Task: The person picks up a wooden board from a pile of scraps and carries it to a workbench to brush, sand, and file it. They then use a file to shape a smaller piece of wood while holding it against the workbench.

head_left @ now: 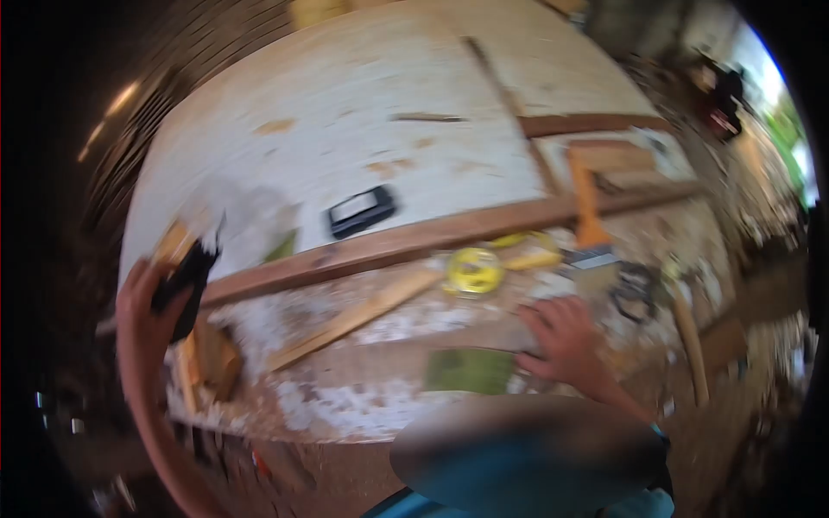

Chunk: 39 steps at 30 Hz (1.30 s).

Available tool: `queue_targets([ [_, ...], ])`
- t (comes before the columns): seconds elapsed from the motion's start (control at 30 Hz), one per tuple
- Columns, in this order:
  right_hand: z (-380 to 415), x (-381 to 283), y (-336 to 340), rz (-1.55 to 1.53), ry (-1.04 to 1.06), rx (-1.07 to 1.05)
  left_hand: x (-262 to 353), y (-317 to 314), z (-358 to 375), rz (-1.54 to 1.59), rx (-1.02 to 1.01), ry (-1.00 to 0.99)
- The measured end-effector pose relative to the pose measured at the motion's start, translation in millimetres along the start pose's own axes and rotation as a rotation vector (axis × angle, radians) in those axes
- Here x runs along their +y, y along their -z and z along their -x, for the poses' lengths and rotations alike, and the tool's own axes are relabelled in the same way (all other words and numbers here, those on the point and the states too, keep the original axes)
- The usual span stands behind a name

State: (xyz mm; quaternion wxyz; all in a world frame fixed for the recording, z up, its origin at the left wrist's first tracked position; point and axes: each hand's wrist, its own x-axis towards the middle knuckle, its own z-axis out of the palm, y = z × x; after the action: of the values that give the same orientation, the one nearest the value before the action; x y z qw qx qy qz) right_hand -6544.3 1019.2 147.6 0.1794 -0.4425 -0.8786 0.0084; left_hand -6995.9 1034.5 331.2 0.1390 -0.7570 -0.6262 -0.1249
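At the left side of the bench, my left hand (pixel 145 298) is wrapped round a black object (pixel 192 289), blurred, with a thin dark end pointing up. Wooden blocks (pixel 211 358) lie just below it. My right hand (pixel 566 338) rests on the bench with its fingers spread, its fingertips at the right edge of a green sheet (pixel 469 371). Above and left of that hand is a yellow tape roll (pixel 474 271). A long brown wooden strip (pixel 414 240) crosses the bench behind both hands.
A black device (pixel 361 211) lies on the white board (pixel 328 129). An orange-handled saw (pixel 587 198), dark scissors or pliers (pixel 633 293) and a wooden handle (pixel 689 345) lie at the right. A thin wooden slat (pixel 358 318) lies mid-bench.
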Motion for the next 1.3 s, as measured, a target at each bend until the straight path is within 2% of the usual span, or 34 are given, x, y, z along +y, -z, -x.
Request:
queue_targets([
  [0.1,8,0,-2,-0.051,-0.010,0.114,57,6,6,0.045,-0.077,0.078],
  [0.3,15,1,-2,-0.073,0.018,0.231,119,24,9,0.202,-0.124,-0.126],
  [0.4,18,0,4,-0.220,0.068,0.395,160,37,14,0.268,-0.094,-0.224],
  [0.5,24,-27,17,-0.559,0.133,0.421,200,42,17,0.307,-0.030,-0.387],
  [0.6,41,-8,50,-0.240,0.253,0.479,227,45,14,0.157,0.039,-0.597],
  [0.67,58,46,86,-0.123,-0.024,0.417,232,41,7,0.142,0.112,-0.569],
  [0.7,69,72,103,-0.213,-0.307,0.423,234,43,2,0.160,0.126,-0.555],
  [0.73,81,100,120,-0.087,-0.486,0.392,236,45,-4,0.178,0.143,-0.543],
  [0.77,101,132,129,-0.022,-0.581,0.340,237,46,-10,0.202,0.150,-0.539],
  [0.83,147,222,110,-0.113,-0.508,0.238,239,48,-17,0.251,0.166,-0.519],
  [0.87,157,231,105,-0.130,-0.501,0.204,243,45,-18,0.243,0.202,-0.550],
  [0.93,168,241,101,-0.164,-0.482,0.136,252,29,-23,0.223,0.275,-0.610],
  [1.13,163,271,101,-0.279,-0.415,-0.024,285,-72,7,0.170,-0.084,-0.916],
  [1.23,157,274,104,-0.358,-0.418,-0.019,326,-80,0,0.358,-0.027,-1.000],
  [1.3,158,271,104,-0.426,-0.421,0.005,375,-91,-8,0.487,0.030,-1.086],
])
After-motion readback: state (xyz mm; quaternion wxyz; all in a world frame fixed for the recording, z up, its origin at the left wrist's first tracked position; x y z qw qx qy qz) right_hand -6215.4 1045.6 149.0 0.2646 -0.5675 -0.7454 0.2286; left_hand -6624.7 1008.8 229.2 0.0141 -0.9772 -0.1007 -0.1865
